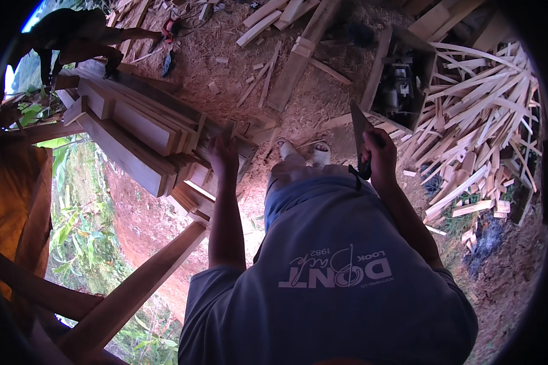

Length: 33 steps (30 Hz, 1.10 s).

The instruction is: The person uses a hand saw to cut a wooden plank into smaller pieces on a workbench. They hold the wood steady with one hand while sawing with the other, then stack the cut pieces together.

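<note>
In my right hand (380,152) is a handsaw (359,125) with a dark handle, its blade pointing up and away from me. My left hand (224,155) is raised beside the near end of a stack of sawn boards (143,131). Its fingers look closed, and a small pointed shape rises above them, too dim to name. Between my two hands, my sandalled feet (304,152) stand on ground littered with sawdust.
A person (73,39) bends over the far end of the boards. At the far right, a motor-like machine (400,82) sits in a wooden box beside a large heap of wood strips (475,121). A long plank (298,61) lies ahead; a timber beam (134,283) slants at the lower left.
</note>
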Tool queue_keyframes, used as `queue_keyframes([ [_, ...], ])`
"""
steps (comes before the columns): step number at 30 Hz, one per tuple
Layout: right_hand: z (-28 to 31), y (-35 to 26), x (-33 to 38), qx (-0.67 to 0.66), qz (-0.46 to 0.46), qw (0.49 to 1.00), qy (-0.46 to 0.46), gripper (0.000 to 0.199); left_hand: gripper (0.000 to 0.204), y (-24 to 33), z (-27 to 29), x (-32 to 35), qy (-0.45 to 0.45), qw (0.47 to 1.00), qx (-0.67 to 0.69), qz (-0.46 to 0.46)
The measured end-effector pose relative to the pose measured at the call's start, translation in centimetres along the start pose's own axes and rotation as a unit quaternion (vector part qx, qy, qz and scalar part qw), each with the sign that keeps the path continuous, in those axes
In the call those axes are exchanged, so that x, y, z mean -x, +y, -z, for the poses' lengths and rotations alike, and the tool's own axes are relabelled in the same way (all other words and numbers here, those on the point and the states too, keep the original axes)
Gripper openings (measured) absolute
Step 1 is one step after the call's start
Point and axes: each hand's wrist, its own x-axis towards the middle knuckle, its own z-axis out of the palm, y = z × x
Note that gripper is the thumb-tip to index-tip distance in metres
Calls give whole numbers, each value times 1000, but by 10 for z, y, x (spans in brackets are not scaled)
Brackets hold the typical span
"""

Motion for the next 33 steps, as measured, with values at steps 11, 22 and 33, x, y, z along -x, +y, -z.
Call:
queue_keyframes([
  [11,2,2,-1,-3,5,1000,-5,14,30,6,3,-6,-3,1000,-6,-25],
  [22,4,1,-3,10,5,1000,-4,17,28,4,-3,-3,24,999,-12,-30],
  [33,4,4,-3,-10,12,1000,-4,21,37,-10,-19,7,36,999,-34,-16],
])
